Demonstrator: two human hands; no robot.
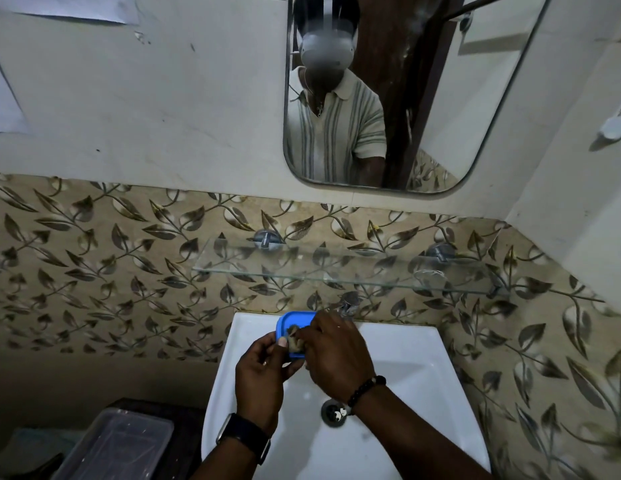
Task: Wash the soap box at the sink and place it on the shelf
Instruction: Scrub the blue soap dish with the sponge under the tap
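Blue soap box [291,325] gripped by left hand [262,372], right hand [338,358] scrubbing it.

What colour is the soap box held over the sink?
Blue: the plastic soap box, best seen in the head view.

Glossy white sink [402,344], clear glass shelf [337,271], blue plastic soap box [295,320].

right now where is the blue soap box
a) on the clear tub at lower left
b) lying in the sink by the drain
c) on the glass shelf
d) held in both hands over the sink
d: the blue soap box is gripped by the left hand and right hand above the white sink; the glass shelf holds no box.
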